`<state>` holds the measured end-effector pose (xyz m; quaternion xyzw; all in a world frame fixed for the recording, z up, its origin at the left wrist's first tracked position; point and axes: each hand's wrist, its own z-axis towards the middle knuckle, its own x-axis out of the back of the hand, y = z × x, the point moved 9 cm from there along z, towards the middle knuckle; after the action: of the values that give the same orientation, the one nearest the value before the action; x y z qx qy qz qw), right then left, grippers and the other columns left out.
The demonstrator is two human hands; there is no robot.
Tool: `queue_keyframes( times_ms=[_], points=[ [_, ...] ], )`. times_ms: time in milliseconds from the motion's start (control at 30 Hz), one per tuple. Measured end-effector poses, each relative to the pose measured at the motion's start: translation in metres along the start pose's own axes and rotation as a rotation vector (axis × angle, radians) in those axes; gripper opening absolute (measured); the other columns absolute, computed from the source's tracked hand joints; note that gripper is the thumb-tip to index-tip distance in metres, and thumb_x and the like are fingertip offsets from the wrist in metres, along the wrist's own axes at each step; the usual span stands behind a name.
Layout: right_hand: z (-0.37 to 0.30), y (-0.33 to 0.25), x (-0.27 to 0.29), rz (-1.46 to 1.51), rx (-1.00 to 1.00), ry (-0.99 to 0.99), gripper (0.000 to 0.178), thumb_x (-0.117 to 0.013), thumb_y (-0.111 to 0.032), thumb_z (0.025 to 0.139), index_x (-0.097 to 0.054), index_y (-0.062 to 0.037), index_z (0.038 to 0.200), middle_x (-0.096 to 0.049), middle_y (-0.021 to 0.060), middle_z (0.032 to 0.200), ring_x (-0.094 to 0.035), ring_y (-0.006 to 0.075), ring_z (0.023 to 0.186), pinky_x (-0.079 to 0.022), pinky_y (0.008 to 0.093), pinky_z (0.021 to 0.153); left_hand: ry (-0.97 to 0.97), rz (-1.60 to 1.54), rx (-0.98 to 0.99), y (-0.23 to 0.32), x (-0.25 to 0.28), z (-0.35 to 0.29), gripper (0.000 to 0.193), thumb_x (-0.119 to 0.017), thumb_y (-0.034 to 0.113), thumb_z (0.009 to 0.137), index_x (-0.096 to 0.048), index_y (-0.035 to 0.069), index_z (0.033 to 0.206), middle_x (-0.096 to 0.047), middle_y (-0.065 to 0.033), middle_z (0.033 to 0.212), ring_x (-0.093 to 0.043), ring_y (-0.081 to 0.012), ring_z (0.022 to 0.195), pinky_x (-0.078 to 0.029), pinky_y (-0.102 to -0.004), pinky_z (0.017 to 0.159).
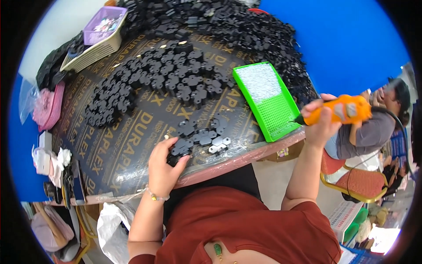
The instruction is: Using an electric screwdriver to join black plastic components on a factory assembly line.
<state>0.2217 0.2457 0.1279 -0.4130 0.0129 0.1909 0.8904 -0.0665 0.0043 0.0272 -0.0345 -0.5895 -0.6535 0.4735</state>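
My right hand (320,125) grips an orange electric screwdriver (347,111) with a dark nose and a cable. The screwdriver's tip points left, over the near right edge of a green tray (273,110). Small silvery screws (259,81) fill the tray's far half; its near half is a perforated grid. My left hand (162,169) rests at the table's front, thumb and fingers curled round a black plastic part (180,148). Several similar black parts (204,136) lie just beyond it, and a white or shiny one (220,144) sits to their right.
Black parts (158,72) stand in a large cluster mid-table, with a heap of loose black pieces (211,17) behind. A beige basket (94,53) holds a purple basket (103,26) at far left. A pink basket (48,108) is nearer. Another person (376,132) sits at right.
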Motion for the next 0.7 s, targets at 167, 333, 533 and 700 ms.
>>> queue_keyframes(
  times_ms=[167,333,533,700],
  points=[
    [-0.015,-0.037,-0.091,0.145,0.068,-0.209,0.053,-0.054,-0.053,0.088,-0.044,-0.0044,0.109,-0.058,0.009,0.068,-0.052,0.0151,0.05,-0.046,0.0288,0.048,-0.06,-0.061,0.055,-0.007,-0.002,0.002,0.044,-0.076,0.009,0.068,-0.058,0.003,0.108,-0.061,-0.012,0.099,-0.06,-0.0271,0.085,-0.05,-0.0341,0.077],
    [-0.052,-0.011,-0.192,0.409,-0.21,-0.468,0.055,-0.063,-0.05,0.084,-0.044,-0.0028,0.105,-0.06,0.0109,0.068,-0.055,0.0166,0.051,-0.049,0.029,0.051,-0.049,-0.065,0.02,-0.009,-0.002,0.001,0.044,-0.076,0.009,0.068,-0.059,0.003,0.108,-0.063,-0.0124,0.098,-0.06,-0.0275,0.085,-0.049,-0.0355,0.078],
    [-0.065,0.006,-0.234,0.532,-0.314,-0.53,0.054,-0.068,-0.042,0.083,-0.044,0.0001,0.107,-0.061,0.0133,0.072,-0.058,0.0163,0.054,-0.051,0.0288,0.054,-0.051,-0.075,0.02,-0.008,0.0,0.002,0.045,-0.076,0.008,0.068,-0.059,0.003,0.108,-0.063,-0.0134,0.098,-0.06,-0.03,0.09,-0.048,-0.0368,0.081],
    [-0.074,0.014,-0.242,0.539,-0.322,-0.538,0.052,-0.07,-0.039,0.083,-0.045,0.0011,0.105,-0.061,0.0132,0.072,-0.058,0.0159,0.055,-0.05,0.0269,0.052,-0.075,-0.065,0.001,-0.01,0.001,0.002,0.046,-0.076,0.01,0.068,-0.058,0.003,0.109,-0.063,-0.0148,0.102,-0.06,-0.0323,0.095,-0.047,-0.0384,0.085]
  ],
)
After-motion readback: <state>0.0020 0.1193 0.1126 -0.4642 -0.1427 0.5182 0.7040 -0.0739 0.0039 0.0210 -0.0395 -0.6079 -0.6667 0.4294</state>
